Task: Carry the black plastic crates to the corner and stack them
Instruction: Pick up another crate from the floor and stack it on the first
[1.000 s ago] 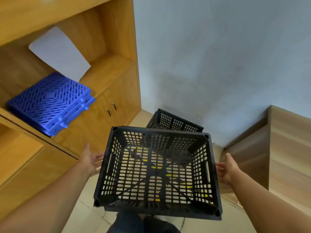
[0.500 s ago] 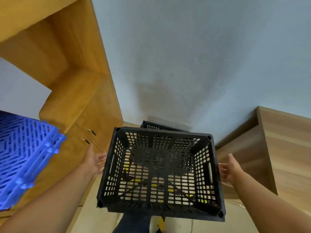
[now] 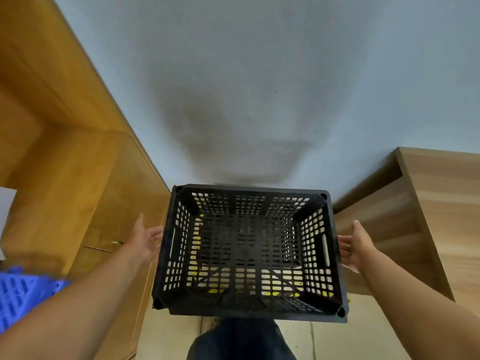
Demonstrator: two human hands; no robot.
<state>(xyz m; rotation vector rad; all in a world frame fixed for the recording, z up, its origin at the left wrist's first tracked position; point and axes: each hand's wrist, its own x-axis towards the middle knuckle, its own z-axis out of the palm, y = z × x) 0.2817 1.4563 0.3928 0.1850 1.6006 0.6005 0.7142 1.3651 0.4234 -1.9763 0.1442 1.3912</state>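
I hold a black perforated plastic crate [image 3: 246, 302] level in front of me, its open top facing up. My left hand [image 3: 145, 240] supports its left side and my right hand [image 3: 357, 245] its right side. Both palms face up and both thumbs stick out free. The fingers run straight in under the rim, where their tips are hidden. Dark mesh shows through the crate's bottom, and the crate that stood in the corner is hidden beneath it.
The grey wall [image 3: 259, 100] is close ahead. A wooden cabinet [image 3: 78, 190] closes the left side and a wooden desk panel [image 3: 428, 203] the right. Blue plastic grids [image 3: 15, 294] lie at lower left. My leg [image 3: 241, 339] and tiled floor [image 3: 368, 333] show below.
I have walked closer to the corner. The wall fills more of the view, and the crate on the floor has slid out of sight under the one I carry.
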